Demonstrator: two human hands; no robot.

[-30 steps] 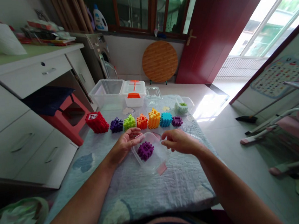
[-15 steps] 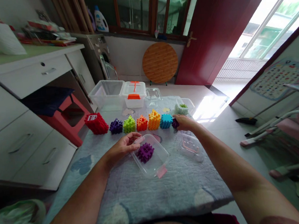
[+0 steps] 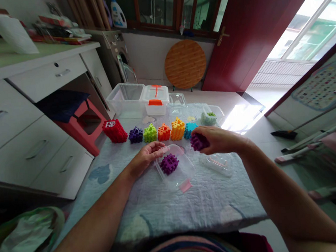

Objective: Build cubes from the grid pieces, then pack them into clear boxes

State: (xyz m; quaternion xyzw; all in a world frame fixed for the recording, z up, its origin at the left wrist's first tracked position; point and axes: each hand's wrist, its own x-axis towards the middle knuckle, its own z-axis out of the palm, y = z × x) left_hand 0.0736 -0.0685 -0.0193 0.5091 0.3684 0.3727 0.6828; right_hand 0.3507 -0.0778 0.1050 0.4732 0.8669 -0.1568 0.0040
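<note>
My left hand (image 3: pixel 147 156) pinches the near-left rim of a clear plastic box (image 3: pixel 184 170) with a pink latch. Inside that box lies a stack of purple interlocking plastic pieces (image 3: pixel 169 164). Above the cloth, to the right of the box, my right hand (image 3: pixel 218 137) is closed around a second stack of purple interlocking pieces (image 3: pixel 197 141). Behind both hands runs a row of stacks: red (image 3: pixel 115 132), dark violet (image 3: pixel 135 134), lime green (image 3: pixel 150 133), orange (image 3: pixel 164 132), yellow (image 3: pixel 177 129) and blue (image 3: pixel 189 129). My right fingers partly cover the blue stack.
A clear lid (image 3: pixel 218 164) lies right of the box. At the table's far edge stand a large clear bin (image 3: pixel 127 104), a box with orange latches (image 3: pixel 157 107) and a container with green pieces (image 3: pixel 208 117). A red stool (image 3: pixel 86 130) is at left.
My right hand has lifted the purple stack from the row's right end and brought it nearer me. My left hand still grips the box. The whole view has shifted slightly.
</note>
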